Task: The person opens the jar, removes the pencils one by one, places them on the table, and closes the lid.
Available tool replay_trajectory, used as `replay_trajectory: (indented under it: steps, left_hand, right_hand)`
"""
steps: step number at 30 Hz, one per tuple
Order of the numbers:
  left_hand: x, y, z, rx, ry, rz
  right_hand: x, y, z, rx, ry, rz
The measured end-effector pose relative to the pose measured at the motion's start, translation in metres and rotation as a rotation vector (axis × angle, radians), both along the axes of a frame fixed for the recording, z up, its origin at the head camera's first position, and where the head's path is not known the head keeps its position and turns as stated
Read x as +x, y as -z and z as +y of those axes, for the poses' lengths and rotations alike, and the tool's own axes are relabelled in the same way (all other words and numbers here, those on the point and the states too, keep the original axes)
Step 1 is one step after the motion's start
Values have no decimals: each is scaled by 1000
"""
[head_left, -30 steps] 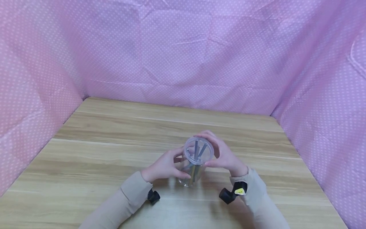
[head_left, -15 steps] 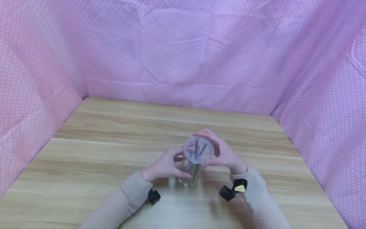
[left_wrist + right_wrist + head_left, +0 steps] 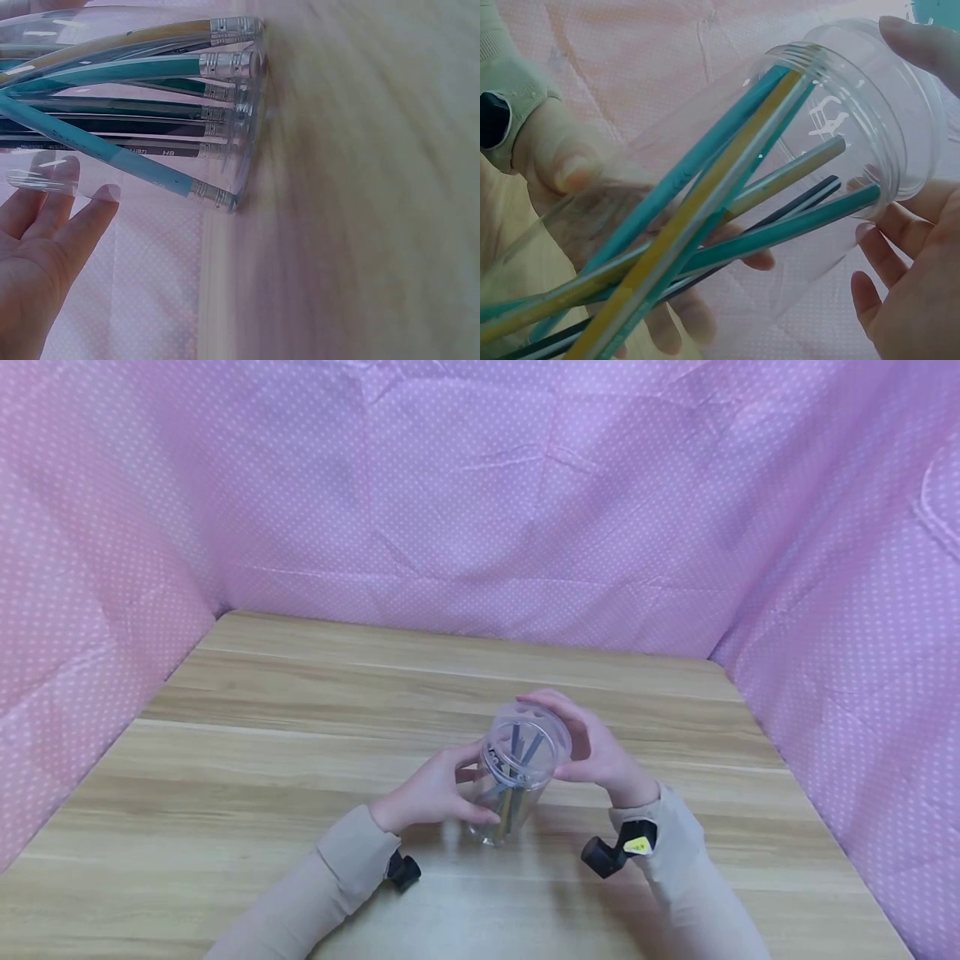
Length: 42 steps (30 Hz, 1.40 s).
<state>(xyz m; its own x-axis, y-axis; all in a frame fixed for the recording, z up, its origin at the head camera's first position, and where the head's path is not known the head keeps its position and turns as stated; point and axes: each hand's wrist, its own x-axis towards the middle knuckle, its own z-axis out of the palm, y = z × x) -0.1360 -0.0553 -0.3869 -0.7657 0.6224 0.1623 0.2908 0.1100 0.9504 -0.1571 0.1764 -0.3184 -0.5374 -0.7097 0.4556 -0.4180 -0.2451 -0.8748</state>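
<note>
At three o'clock from our left hand (image 3: 427, 789), whose fingers curl round it, the clear jar (image 3: 517, 781) of pencils (image 3: 705, 217) rests on the bench (image 3: 300, 718), long axis toward one o'clock; there our right hand (image 3: 603, 760), nearer the mouth, grips the lid (image 3: 904, 97)

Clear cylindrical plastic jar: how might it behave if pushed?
The clear jar may slide readily, since its wall looks smooth and glossy. Being round, it would probably roll if tipped over. The teal, yellow and dark pencils inside could shift, leaning at different angles.
</note>
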Motion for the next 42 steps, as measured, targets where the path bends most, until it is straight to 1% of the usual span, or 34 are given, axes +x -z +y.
replay_trajectory:
  steps: [3, 6, 10, 13, 20, 23, 27, 30, 35, 40, 42]
  left_hand:
    - [0, -1, 0, -5, -3, -8]
    - [0, -1, 0, -7, -6, -19]
    - [1, -1, -1, -3, -2, -21]
    - [3, -1, -1, -11, 0, -10]
    - [4, -1, -1, -25, -2, 7]
    - [4, -2, 0, -17, 1, -2]
    - [5, -2, -1, -3, 5, -27]
    - [5, -1, -1, -1, 7, -36]
    - [4, 1, 0, -5, -2, -9]
    - [4, 2, 0, -5, -3, -7]
    - [4, 2, 1, -6, -2, -6]
  right_hand:
    - [1, -2, 4, 4, 25, -6]
    - [1, -2, 11, 8, 64, 12]
    - [-1, 1, 23, -11, 107, 78]
    - [0, 4, 32, -23, 132, 106]
    - [2, 8, 51, 1, 156, 98]
    - [3, 11, 59, 5, 167, 107]
    - [5, 14, 69, 14, 190, 97]
    - [8, 17, 77, 37, 217, 82]
    - [10, 25, 87, 92, 243, 80]
    - [10, 41, 93, 210, 289, 109]
    - [11, 47, 95, 279, 329, 111]
